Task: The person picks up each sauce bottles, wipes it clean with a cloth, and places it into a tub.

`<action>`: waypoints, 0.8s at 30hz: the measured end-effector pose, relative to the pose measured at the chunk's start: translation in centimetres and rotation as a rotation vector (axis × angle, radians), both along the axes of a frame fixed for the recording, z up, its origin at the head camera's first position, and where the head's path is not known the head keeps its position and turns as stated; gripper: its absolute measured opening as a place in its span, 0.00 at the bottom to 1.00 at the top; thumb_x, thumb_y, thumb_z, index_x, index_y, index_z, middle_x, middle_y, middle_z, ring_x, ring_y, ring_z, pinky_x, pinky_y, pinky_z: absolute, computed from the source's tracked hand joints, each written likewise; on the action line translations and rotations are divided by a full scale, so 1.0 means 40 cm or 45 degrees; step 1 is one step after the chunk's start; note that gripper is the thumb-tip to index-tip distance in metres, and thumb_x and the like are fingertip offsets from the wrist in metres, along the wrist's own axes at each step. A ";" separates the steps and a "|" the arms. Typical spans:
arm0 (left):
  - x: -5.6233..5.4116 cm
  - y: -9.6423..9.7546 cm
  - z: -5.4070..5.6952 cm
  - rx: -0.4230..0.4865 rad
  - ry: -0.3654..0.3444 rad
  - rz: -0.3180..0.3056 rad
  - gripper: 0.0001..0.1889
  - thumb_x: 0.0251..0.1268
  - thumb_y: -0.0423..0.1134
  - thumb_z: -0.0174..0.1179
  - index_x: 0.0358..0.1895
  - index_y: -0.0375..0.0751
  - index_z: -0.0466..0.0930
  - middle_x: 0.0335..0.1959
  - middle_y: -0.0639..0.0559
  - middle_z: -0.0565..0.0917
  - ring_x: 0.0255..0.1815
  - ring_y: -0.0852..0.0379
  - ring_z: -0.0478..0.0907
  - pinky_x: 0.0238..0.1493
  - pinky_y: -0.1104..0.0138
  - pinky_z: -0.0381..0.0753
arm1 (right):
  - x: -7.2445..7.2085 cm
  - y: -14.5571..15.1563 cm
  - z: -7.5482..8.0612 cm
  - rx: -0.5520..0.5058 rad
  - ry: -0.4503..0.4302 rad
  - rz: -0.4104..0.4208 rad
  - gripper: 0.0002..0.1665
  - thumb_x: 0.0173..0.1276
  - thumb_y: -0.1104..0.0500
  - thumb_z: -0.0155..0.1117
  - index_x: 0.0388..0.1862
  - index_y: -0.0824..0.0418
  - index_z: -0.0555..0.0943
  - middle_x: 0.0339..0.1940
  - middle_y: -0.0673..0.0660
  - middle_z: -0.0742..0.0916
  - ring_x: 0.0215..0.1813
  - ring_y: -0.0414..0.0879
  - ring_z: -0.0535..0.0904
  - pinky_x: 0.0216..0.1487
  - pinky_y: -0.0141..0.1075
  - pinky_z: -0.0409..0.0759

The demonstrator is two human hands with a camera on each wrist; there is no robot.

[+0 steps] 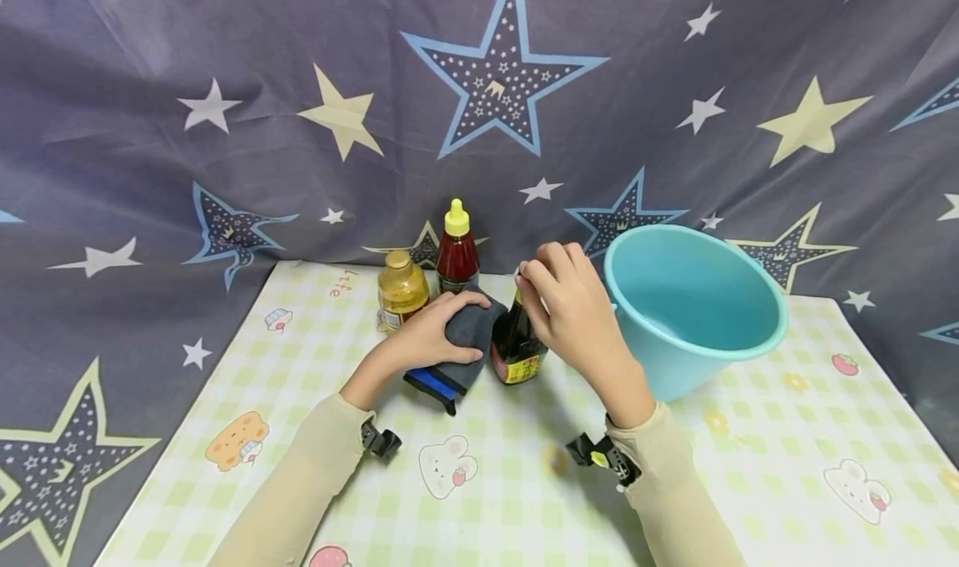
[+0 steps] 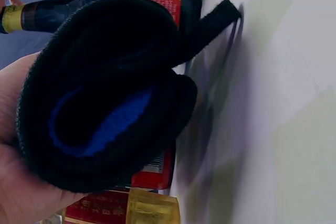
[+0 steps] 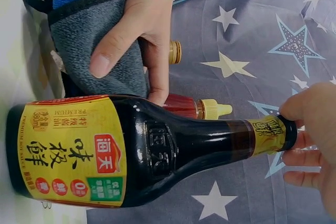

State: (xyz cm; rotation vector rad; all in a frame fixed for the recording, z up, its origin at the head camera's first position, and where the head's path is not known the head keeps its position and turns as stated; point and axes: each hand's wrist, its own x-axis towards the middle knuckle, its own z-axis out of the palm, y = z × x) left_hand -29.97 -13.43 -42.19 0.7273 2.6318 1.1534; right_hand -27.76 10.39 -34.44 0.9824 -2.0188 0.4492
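My left hand (image 1: 430, 330) grips a rolled dark grey towel (image 1: 474, 330) with a blue lining and a black hanging loop. In the left wrist view the roll's end shows the blue lining (image 2: 126, 119). Just right of the towel stands a dark soy sauce bottle (image 1: 517, 346) with a yellow and red label. My right hand (image 1: 573, 309) pinches the black cap (image 3: 290, 134) at the top of its neck. Behind the towel are a red sauce bottle (image 1: 457, 259) with a yellow nozzle cap and a squat amber bottle (image 1: 402, 284), both partly hidden.
A large light-blue bucket (image 1: 659, 363) stands right of the soy sauce bottle, close beside my right hand. The table (image 1: 524, 500) has a green checked cover with cartoon prints. A dark star-patterned curtain (image 1: 487, 184) hangs along its back edge.
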 end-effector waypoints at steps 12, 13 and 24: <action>-0.006 -0.002 -0.018 -0.129 -0.033 0.008 0.37 0.59 0.48 0.75 0.72 0.62 0.69 0.61 0.42 0.74 0.54 0.46 0.77 0.54 0.50 0.79 | -0.001 -0.003 0.003 0.006 -0.008 -0.012 0.02 0.73 0.65 0.63 0.38 0.64 0.79 0.38 0.60 0.78 0.35 0.56 0.68 0.41 0.46 0.69; -0.007 -0.002 -0.020 -0.146 -0.038 0.008 0.37 0.59 0.48 0.75 0.72 0.62 0.69 0.62 0.42 0.73 0.53 0.46 0.77 0.53 0.50 0.78 | -0.001 -0.003 0.003 0.005 -0.007 -0.011 0.02 0.73 0.65 0.64 0.38 0.64 0.79 0.38 0.60 0.78 0.35 0.56 0.68 0.41 0.46 0.69; -0.004 0.000 -0.023 -0.184 -0.047 0.015 0.37 0.58 0.48 0.76 0.71 0.61 0.70 0.61 0.41 0.74 0.51 0.46 0.77 0.52 0.51 0.78 | 0.001 -0.003 0.001 0.006 -0.021 -0.019 0.04 0.75 0.64 0.61 0.38 0.64 0.80 0.38 0.60 0.78 0.35 0.56 0.67 0.40 0.46 0.68</action>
